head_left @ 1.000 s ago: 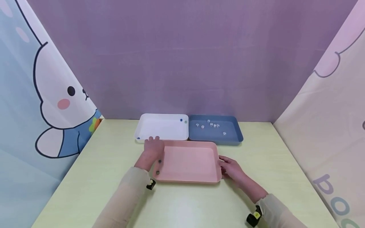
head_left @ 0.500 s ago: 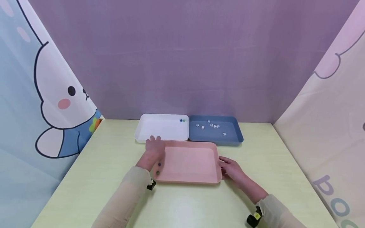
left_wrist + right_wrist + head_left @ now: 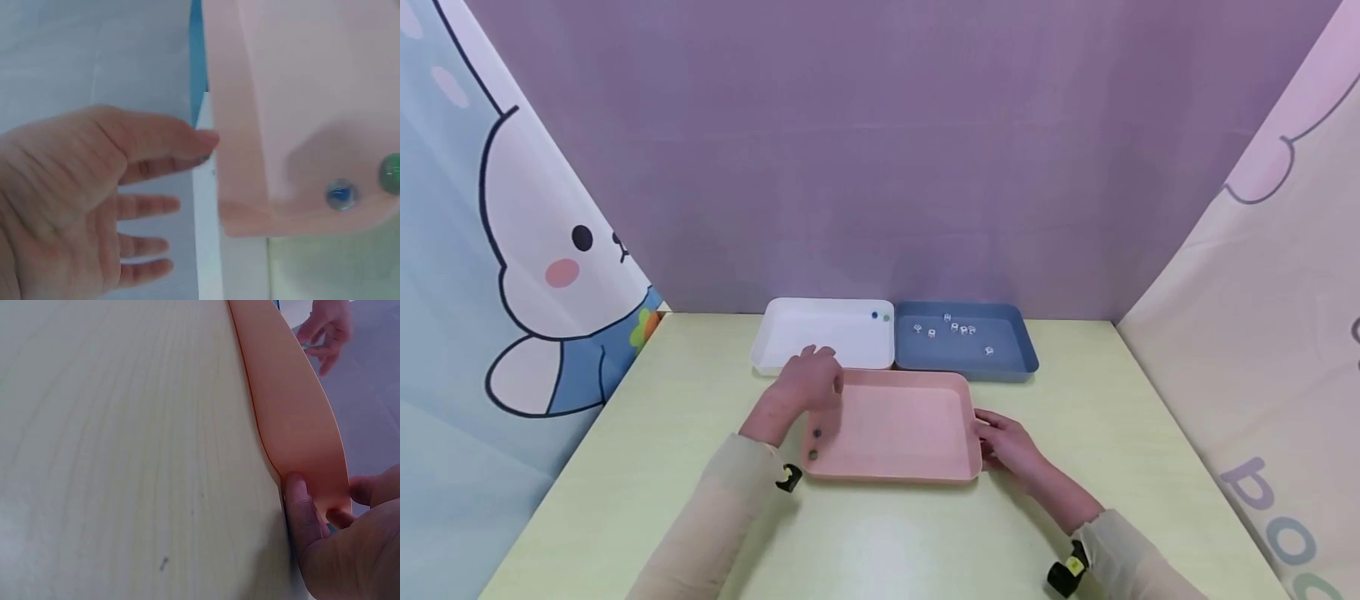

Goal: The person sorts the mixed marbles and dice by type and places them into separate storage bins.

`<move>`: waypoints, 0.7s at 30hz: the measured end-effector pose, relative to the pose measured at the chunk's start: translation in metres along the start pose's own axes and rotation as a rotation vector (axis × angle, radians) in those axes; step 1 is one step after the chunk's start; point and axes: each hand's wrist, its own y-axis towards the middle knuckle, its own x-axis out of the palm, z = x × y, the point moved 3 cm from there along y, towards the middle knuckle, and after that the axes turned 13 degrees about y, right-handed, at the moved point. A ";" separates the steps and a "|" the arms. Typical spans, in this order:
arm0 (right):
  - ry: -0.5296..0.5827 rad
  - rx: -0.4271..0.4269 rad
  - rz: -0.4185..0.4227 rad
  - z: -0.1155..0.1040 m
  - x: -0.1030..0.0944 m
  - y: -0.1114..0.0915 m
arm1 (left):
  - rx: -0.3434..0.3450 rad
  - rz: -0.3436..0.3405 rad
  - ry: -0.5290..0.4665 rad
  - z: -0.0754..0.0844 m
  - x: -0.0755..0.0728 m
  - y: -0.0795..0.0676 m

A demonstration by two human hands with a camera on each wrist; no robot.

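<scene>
My left hand (image 3: pixel 808 382) is above the pink tray's back left corner, near the white tray (image 3: pixel 820 321). Thumb and index finger pinch a small marble (image 3: pixel 204 159), mostly hidden between the fingertips; the other fingers extend loosely. On the right, my right hand (image 3: pixel 1009 443) grips the right end of the pink tray (image 3: pixel 902 425), its thumb (image 3: pixel 300 494) against the outer wall. Inside that tray, at the left end, lie a blue-and-clear marble (image 3: pixel 341 194) and a green marble (image 3: pixel 392 174). A blue marble (image 3: pixel 874 315) and a greenish marble (image 3: pixel 886 317) sit in the white tray's back right corner.
Touching the white tray's right side is a blue tray (image 3: pixel 1015 367) with several white dice (image 3: pixel 954 327) scattered in it. All three trays stand close together on the pale wooden table (image 3: pixel 880 542). A purple backdrop (image 3: pixel 880 167) rises behind, with printed cloths at both sides.
My left hand has lifted slightly and turned, bringing its thumb and index finger together. A marble at the white tray's front left is no longer visible. My right hand stays on the pink tray.
</scene>
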 end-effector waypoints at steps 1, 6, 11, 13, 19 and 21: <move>0.000 0.000 0.004 0.000 0.000 0.000 | 0.020 0.018 -0.020 0.000 -0.002 0.000; 0.000 -0.001 0.010 0.000 -0.001 0.000 | 0.092 0.065 -0.156 0.000 -0.005 0.008; -0.006 0.002 0.008 0.000 -0.001 0.000 | 0.136 0.078 -0.365 0.000 0.001 0.019; -0.010 0.002 0.010 0.000 -0.001 0.000 | 0.142 0.094 -0.404 0.000 0.003 0.022; -0.011 0.007 0.013 -0.001 0.000 0.000 | 0.167 0.175 -0.552 -0.003 0.008 0.036; -0.007 0.008 0.015 0.000 0.001 0.000 | 0.179 0.197 -0.633 -0.004 0.010 0.041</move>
